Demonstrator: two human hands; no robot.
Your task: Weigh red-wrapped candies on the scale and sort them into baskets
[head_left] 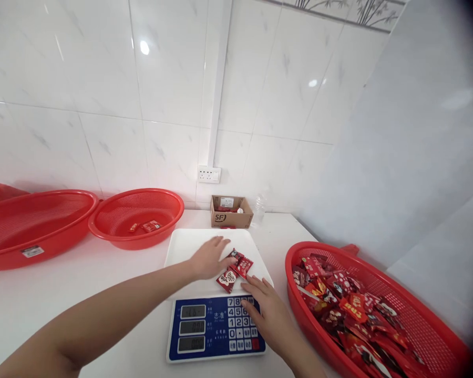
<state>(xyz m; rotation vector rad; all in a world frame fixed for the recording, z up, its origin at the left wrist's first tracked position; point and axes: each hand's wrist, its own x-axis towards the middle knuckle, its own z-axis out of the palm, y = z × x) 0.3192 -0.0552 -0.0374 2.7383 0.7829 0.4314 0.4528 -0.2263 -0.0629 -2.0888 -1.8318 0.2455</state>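
Three or so small red candy packets [227,280] lie on the white pan [181,247] of a digital weighing scale with a blue panel [218,336]. To their left is my left hand [210,258], open, palm down over the pan, its thumb at the edge of the packets. My right hand [266,304] is also open, with fingers stretched toward the packets' near side and the thumb over the keypad. Neither hand grips anything. A red plastic basket [295,252] full of similar packets stands at my right.
On the left stand a red basket [114,236] with a few packets inside and another red basket [63,247]. A small cardboard box [230,218] and a clear plastic bottle [260,205] stand behind the scale, near the tiled wall [173,157] with its socket [208,174].
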